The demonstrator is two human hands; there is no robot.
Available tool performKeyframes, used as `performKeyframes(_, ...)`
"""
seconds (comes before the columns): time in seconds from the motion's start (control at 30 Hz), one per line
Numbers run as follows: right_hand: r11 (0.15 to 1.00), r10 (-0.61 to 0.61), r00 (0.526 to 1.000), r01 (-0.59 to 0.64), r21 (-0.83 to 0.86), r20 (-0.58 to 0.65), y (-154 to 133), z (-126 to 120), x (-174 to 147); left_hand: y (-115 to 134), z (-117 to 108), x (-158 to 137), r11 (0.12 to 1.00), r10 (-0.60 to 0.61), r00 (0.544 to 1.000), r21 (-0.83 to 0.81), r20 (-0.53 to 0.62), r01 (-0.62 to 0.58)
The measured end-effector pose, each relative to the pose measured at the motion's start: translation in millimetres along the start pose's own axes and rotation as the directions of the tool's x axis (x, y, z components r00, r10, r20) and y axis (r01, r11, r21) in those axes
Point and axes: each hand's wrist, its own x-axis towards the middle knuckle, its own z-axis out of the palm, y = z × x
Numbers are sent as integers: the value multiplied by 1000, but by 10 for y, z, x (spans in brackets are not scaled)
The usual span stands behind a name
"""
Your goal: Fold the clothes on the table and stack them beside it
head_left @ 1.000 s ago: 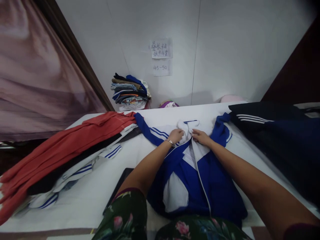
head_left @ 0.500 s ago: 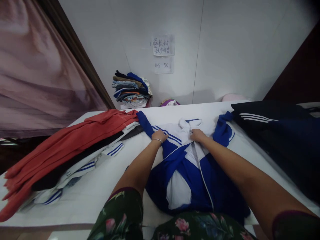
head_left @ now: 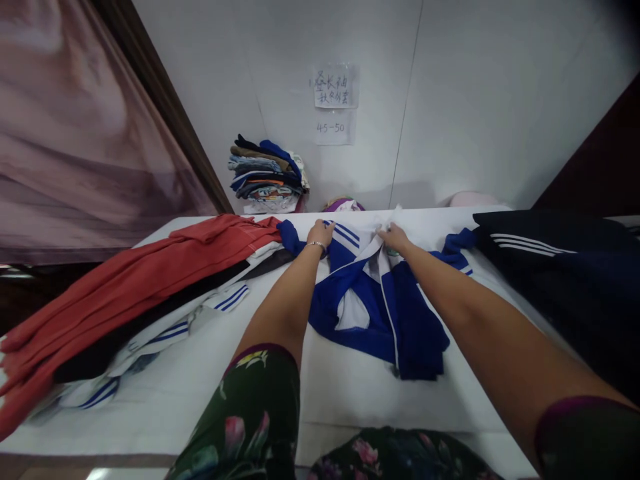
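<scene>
A blue and white track jacket (head_left: 370,307) with striped shoulders lies unfastened and rumpled on the white table (head_left: 240,373). My left hand (head_left: 321,235), a bracelet at its wrist, is closed on the jacket's left shoulder by the stripes. At the collar and front edge, my right hand (head_left: 393,239) pinches the white cloth. The sleeves spread out to both sides, the left one reaching the red garment and the right one the dark clothes. The jacket's hem rests on the tabletop, apart from my body.
Red trousers or a similar long garment (head_left: 140,287) lie over black and white striped clothes on the left. Dark clothes with white stripes (head_left: 560,267) cover the right side. Behind the table stands a folded clothes stack (head_left: 267,173). Handwritten paper signs (head_left: 336,90) hang on the wall.
Both hands have moved away from me toward the table's far edge, drawing the jacket with them. Its hem has slid away from my body, baring the near tabletop.
</scene>
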Motion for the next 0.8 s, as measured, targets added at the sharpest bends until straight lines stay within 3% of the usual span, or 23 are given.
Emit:
performKeyframes(0.13,995,-72,995,67,72,68,85,117,-279,-306,47,-351,991,89,990,87,106,-98)
performKeyframes(0.3,962,-224,973,213,171,50,297,-15,-1077,-696,-104,-950,959,155,956,194,251,-206)
performKeyframes(0.37,903,-346,938,327,277,21,403,-154,-1507,-810,-204,-1121,951,99,948,252,302,-179)
performKeyframes(0.5,885,-375,925,337,321,65,580,-388,-2431,-950,-351,-1318,956,-70,938,291,340,-34)
performKeyframes(0.6,875,-477,871,460,151,113,635,-422,-2968,-965,-394,-1415,987,-143,910,123,390,103)
performKeyframes(0.7,808,-569,804,586,-66,170,658,-338,-3224,-869,-449,-1521,942,-197,864,-154,464,298)
performKeyframes(0.73,785,-586,790,608,-120,180,668,-298,-3248,-803,-484,-1559,916,-198,865,-228,461,331)
performKeyframes(0.8,751,-606,775,632,-192,180,689,-222,-3236,-612,-571,-1645,904,-149,918,-325,369,277)
